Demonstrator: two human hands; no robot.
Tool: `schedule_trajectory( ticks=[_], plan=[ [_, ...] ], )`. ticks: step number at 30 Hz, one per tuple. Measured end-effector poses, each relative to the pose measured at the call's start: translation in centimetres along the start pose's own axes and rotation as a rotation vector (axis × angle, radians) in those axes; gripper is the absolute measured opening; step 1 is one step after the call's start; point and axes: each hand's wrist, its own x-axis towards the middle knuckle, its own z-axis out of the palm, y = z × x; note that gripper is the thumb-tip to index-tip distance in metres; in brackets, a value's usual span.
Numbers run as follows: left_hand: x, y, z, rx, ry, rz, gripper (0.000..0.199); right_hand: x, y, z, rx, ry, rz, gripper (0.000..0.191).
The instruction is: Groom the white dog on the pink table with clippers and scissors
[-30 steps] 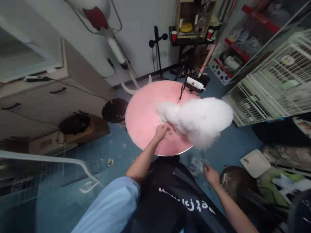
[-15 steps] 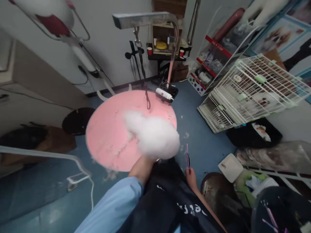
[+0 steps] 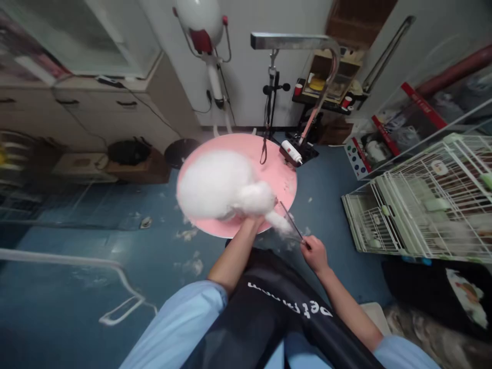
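Note:
A fluffy white dog [image 3: 215, 184] is on the round pink grooming table [image 3: 277, 169], its head end toward the right. My left hand [image 3: 257, 223] grips the dog below its head, most of the fingers buried in fur. From there a white foreleg [image 3: 277, 222] sticks out over the table's near edge. In my closed right hand [image 3: 315, 253] is a pair of slim scissors [image 3: 292, 221], blades pointing up and left, close beside the foreleg. Motion blurs the blades and the fur.
A metal grooming arm [image 3: 292, 41] with a hanging loop [image 3: 263, 151] rises behind the table. At its base lies a white bottle [image 3: 291, 152]. Wire cages [image 3: 430, 200] stand at right, a stand dryer [image 3: 202, 31] at back. Fur clumps [image 3: 194, 264] litter the floor.
The dog has shifted left and turned, so its head end now faces right. My right hand has risen from my side, bringing the scissors up to the foreleg. The view has swung left.

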Motion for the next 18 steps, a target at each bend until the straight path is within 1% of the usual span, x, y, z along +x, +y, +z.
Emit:
schedule_trajectory(
  ticks=[2, 5, 6, 9, 10, 13, 14, 15, 17, 18],
  plan=[
    [-0.4, 0.1, -0.3, -0.112, -0.008, -0.008, 0.035, 1.4, 0.2, -1.2, -0.027, -0.002, -0.089, 0.023],
    [-0.8, -0.3, -1.0, -0.239, -0.012, -0.065, 0.039, 2.8, -0.3, -3.0, -0.050, -0.099, -0.316, 0.023],
    [-0.9, -0.4, -1.2, -0.281, -0.020, -0.072, 0.039, 3.2, -0.6, -3.5, -0.080, -0.112, -0.344, 0.023],
    [-1.4, -0.6, -1.8, -0.386, -0.049, -0.078, 0.039, 3.9, -1.9, -4.9, -0.147, -0.102, -0.360, 0.023],
    [-1.8, -0.5, -2.0, -0.400, -0.064, -0.082, 0.039, 4.1, -2.3, -5.3, -0.144, -0.117, -0.406, 0.023],
    [-3.2, 0.1, -2.3, -0.385, -0.077, -0.125, 0.038, 5.0, -3.6, -6.5, -0.168, -0.216, -0.603, 0.026],
    [-3.7, 0.4, -2.4, -0.367, -0.060, -0.140, 0.038, 5.4, -3.9, -7.0, -0.215, -0.230, -0.624, 0.027],
    [-4.1, 0.8, -2.4, -0.345, -0.030, -0.154, 0.037, 5.9, -4.2, -7.4, -0.276, -0.236, -0.614, 0.027],
    [-4.9, 1.5, -2.4, -0.293, 0.022, -0.198, 0.038, 7.1, -4.6, -8.3, -0.388, -0.236, -0.556, 0.026],
    [-5.1, 1.9, -2.3, -0.264, 0.027, -0.228, 0.038, 7.6, -4.8, -8.7, -0.425, -0.238, -0.527, 0.026]
  ],
)
